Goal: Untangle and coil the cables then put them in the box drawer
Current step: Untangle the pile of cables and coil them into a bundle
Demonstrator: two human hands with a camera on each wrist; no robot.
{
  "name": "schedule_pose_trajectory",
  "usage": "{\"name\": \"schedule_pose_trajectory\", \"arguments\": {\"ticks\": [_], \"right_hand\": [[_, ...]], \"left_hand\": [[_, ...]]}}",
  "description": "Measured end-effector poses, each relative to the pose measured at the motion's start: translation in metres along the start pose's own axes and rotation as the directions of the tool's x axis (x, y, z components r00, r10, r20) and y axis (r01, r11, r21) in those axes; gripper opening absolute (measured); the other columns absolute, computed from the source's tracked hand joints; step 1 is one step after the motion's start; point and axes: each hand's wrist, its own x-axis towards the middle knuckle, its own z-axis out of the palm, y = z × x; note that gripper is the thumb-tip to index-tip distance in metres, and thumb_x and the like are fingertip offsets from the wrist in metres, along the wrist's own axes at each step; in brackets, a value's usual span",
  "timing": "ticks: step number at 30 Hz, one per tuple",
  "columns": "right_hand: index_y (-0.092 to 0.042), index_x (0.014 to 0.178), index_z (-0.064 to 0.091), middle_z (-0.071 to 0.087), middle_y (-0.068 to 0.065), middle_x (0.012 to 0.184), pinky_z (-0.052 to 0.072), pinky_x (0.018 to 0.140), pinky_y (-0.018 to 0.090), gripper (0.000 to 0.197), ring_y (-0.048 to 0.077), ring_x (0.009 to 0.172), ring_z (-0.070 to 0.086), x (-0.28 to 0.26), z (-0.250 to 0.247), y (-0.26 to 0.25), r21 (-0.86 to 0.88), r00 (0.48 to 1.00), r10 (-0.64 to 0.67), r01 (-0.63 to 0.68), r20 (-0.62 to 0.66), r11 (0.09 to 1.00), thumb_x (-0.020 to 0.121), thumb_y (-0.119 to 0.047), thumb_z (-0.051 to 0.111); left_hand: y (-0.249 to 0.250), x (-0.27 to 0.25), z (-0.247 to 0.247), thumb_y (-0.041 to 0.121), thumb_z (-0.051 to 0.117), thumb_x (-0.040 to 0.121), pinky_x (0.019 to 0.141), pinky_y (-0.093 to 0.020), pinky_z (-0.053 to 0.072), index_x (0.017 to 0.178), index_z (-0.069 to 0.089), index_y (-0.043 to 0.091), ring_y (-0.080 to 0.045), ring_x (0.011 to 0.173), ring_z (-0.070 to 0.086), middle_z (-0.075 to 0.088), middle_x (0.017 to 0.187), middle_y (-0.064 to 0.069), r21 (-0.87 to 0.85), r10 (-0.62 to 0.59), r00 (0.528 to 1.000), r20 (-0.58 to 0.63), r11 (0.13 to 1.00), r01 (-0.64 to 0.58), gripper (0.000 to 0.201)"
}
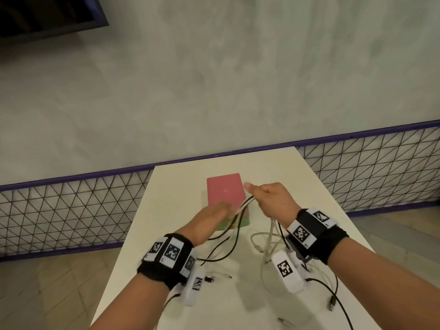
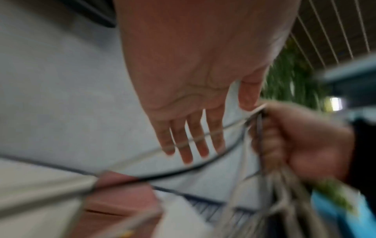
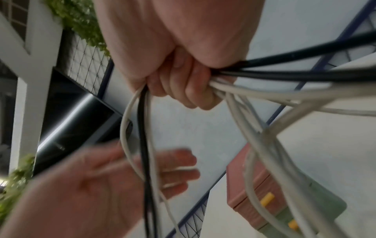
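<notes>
Several cables (image 1: 240, 211) fisted in right hand (image 1: 271, 198), left hand (image 1: 209, 219) fingers straight, one box (image 1: 225, 190).

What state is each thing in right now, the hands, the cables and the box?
Right hand: fist gripping the bundle, raised above the table.
Left hand: open, fingers straight, brushing strands.
Cables: tangled, uncoiled, partly lifted, ends trailing on table.
Box: on table, drawers look closed.

Your right hand (image 1: 269, 198) is raised, fist curled tight, thumb on top. Your left hand (image 1: 209, 216) is beside it, fingers straight, blurred.
</notes>
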Motion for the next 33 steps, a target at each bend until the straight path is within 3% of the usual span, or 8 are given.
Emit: {"name": "schedule_pose_trajectory", "arguments": {"ticks": [3, 6, 9, 13, 19, 21, 28, 33], "right_hand": [[-0.021, 0.043, 0.040, 0.035, -0.011, 0.039, 0.030, 0.043, 0.013, 0.055, 0.003, 0.036, 0.033, -0.004, 0.007, -0.006, 0.120, 0.999, -0.005, -0.001, 0.051, 0.993, 0.092, -0.045, 0.050], [-0.027, 0.055, 0.055, 0.043, -0.006, 0.054, 0.036, 0.054, 0.019, 0.034, 0.007, 0.049, 0.039, -0.004, -0.005, 0.008, -0.033, 0.975, -0.082, 0.091, 0.204, 0.995, 0.088, -0.034, 0.060], [-0.021, 0.085, 0.056, 0.056, -0.008, 0.081, 0.043, 0.077, 0.026, 0.014, 0.004, 0.073, 0.052, -0.003, -0.017, 0.042, -0.517, 0.963, -0.049, 0.185, 0.266, 0.836, 0.080, -0.027, 0.068], [-0.031, 0.129, 0.042, 0.032, -0.006, 0.125, 0.039, 0.097, 0.038, 0.064, 0.014, 0.107, 0.044, -0.005, -0.033, 0.086, -0.605, 0.991, 0.010, 0.073, 0.133, 0.793, 0.071, -0.020, 0.065], [-0.017, 0.083, 0.057, 0.054, 0.003, 0.056, 0.043, 0.046, 0.026, 0.014, 0.019, 0.046, 0.052, -0.020, -0.064, 0.156, -0.421, 0.913, 0.392, -0.402, -0.115, 0.813, 0.094, -0.012, 0.049], [-0.014, 0.069, 0.054, 0.048, 0.004, 0.051, 0.038, 0.051, 0.025, 0.025, 0.020, 0.045, 0.046, -0.026, -0.077, 0.179, -0.450, 0.867, 0.456, -0.495, -0.201, 0.743, 0.093, -0.008, 0.048], [-0.002, 0.086, 0.054, 0.055, 0.011, 0.062, 0.045, 0.047, 0.027, 0.029, 0.024, 0.051, 0.051, -0.035, -0.087, 0.183, -0.225, 0.754, 0.594, -0.653, -0.281, 0.723, 0.092, -0.030, 0.059], [-0.016, 0.114, 0.046, 0.045, 0.012, 0.105, 0.049, 0.078, 0.036, 0.056, 0.029, 0.089, 0.054, -0.024, -0.075, 0.153, -0.405, 0.880, 0.453, -0.470, -0.143, 0.785, 0.069, -0.007, 0.079]], "left_hand": [[0.027, 0.006, 0.017, 0.056, 0.035, 0.096, 0.056, -0.022, 0.040, 0.075, 0.061, 0.018, -0.010, 0.052, 0.048, 0.051, 0.057, 0.007, -0.177, 0.017, 1.000, -0.022, 0.984, -0.021, 0.051], [0.036, 0.009, 0.011, 0.042, 0.045, 0.097, 0.040, -0.016, 0.025, 0.061, 0.044, 0.019, 0.000, 0.033, 0.031, 0.034, 0.040, 0.015, -0.334, -0.038, 0.976, -0.214, 0.942, -0.036, 0.043], [0.036, 0.011, -0.010, 0.038, 0.050, 0.096, 0.040, -0.019, 0.018, 0.059, 0.040, 0.020, -0.007, 0.039, 0.022, 0.027, 0.046, 0.011, -0.439, -0.014, 0.954, -0.298, 0.890, -0.124, 0.043], [0.037, 0.012, -0.028, 0.037, 0.047, 0.098, 0.042, -0.021, 0.014, 0.059, 0.036, 0.021, -0.007, 0.041, 0.019, 0.025, 0.048, 0.011, -0.472, 0.005, 0.924, -0.382, 0.859, -0.200, 0.043], [0.027, 0.009, -0.063, 0.036, 0.045, 0.099, 0.033, -0.015, 0.013, 0.061, 0.036, 0.020, -0.004, 0.035, 0.016, 0.023, 0.045, 0.012, -0.618, -0.065, 0.856, -0.512, 0.720, -0.315, 0.042], [0.021, 0.008, -0.068, 0.037, 0.045, 0.099, 0.034, -0.015, 0.013, 0.061, 0.036, 0.020, -0.004, 0.035, 0.015, 0.023, 0.045, 0.012, -0.627, -0.087, 0.844, -0.529, 0.710, -0.320, 0.042], [0.007, 0.007, -0.068, 0.039, 0.044, 0.099, 0.034, -0.016, 0.015, 0.062, 0.035, 0.021, -0.005, 0.037, 0.015, 0.022, 0.047, 0.011, -0.582, -0.082, 0.868, -0.489, 0.772, -0.255, 0.043], [0.012, 0.007, -0.067, 0.039, 0.043, 0.099, 0.034, -0.016, 0.016, 0.061, 0.035, 0.021, -0.006, 0.037, 0.015, 0.021, 0.047, 0.010, -0.576, -0.066, 0.886, -0.458, 0.782, -0.239, 0.044]]}}
